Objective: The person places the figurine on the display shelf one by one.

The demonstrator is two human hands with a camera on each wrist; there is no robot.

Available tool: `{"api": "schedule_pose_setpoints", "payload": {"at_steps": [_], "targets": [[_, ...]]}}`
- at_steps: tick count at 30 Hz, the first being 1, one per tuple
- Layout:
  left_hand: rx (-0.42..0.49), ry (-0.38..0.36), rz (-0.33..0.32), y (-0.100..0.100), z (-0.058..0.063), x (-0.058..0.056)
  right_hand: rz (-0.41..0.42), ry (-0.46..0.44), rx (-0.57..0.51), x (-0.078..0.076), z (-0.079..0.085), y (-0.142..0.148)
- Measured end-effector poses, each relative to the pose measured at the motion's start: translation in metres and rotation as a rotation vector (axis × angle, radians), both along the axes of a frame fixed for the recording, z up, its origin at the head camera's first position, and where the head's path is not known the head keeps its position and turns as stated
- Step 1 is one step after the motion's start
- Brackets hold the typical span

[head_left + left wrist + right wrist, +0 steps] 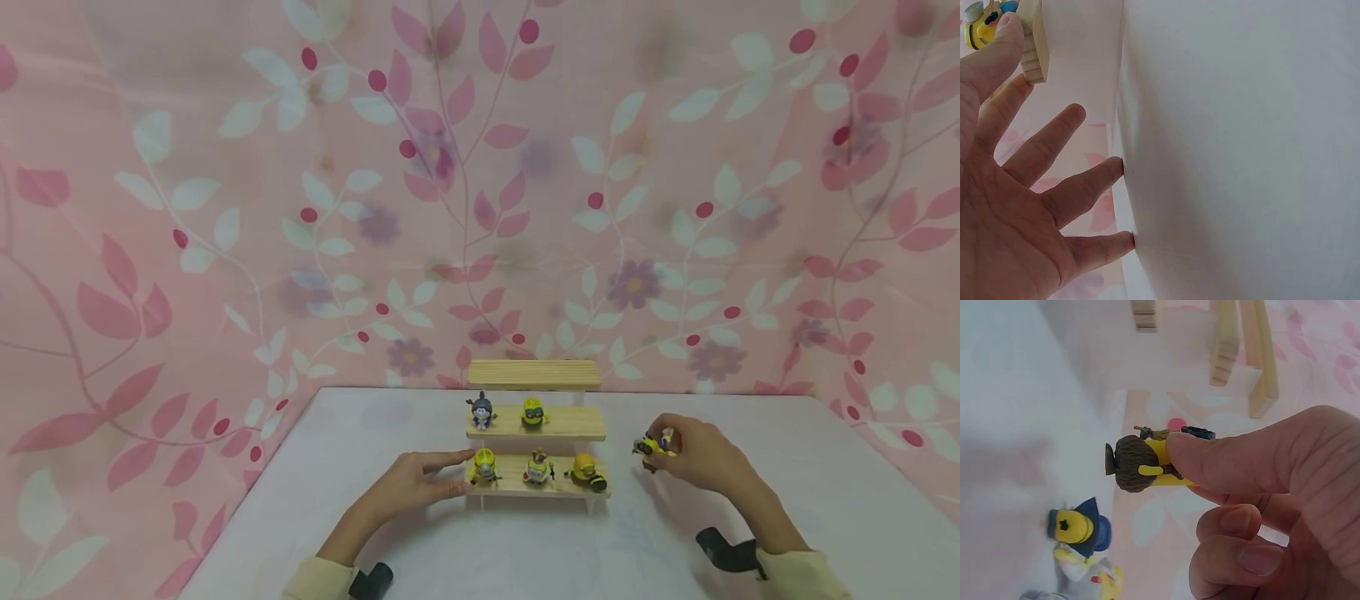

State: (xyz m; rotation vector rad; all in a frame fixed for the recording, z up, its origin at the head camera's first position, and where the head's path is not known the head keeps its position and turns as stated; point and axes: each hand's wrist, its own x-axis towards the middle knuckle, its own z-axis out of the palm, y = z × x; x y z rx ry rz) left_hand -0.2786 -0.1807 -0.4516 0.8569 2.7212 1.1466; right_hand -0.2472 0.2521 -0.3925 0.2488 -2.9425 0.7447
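Observation:
A three-tier wooden display shelf (536,423) stands on the table. My left hand (420,485) is at the left end of its lowest board (1036,47), thumb and index finger pinching the board's end while the other fingers spread out. A goggled yellow figurine (484,467) stands beside those fingertips. To the right of the shelf, my right hand (701,454) pinches a small yellow figurine (1138,464) with a brown, furry-looking part between thumb and fingers. The right wrist view shows it lying sideways, part of its body covered by the thumb.
On the lowest board are also a crowned figurine (537,469) and a yellow-and-black one (587,472). The middle board bears a dark-haired figurine (482,412) and a yellow one (533,413). Near the right hand, a blue-hatted figurine (1075,525) and others stand on the white table (300,467).

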Motion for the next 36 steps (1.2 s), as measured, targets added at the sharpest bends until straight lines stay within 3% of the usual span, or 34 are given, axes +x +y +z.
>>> {"api": "schedule_pose_setpoints", "payload": {"at_steps": [5, 11, 16, 36], "targets": [[-0.005, -0.006, 0.006, 0.000, 0.000, 0.000, 0.032, 0.015, -0.027, 0.003, 0.008, -0.001], [-0.004, -0.009, 0.008, 0.000, 0.001, 0.000, 0.102, 0.098, -0.030, 0.008, 0.020, -0.003], [0.002, -0.009, 0.006, 0.000, 0.000, 0.000, 0.113, 0.155, -0.037, 0.010, 0.028, -0.009], [0.013, -0.030, 0.005, -0.001, -0.001, -0.001, 0.255, 0.214, -0.100, -0.005, 0.046, -0.028]]}}
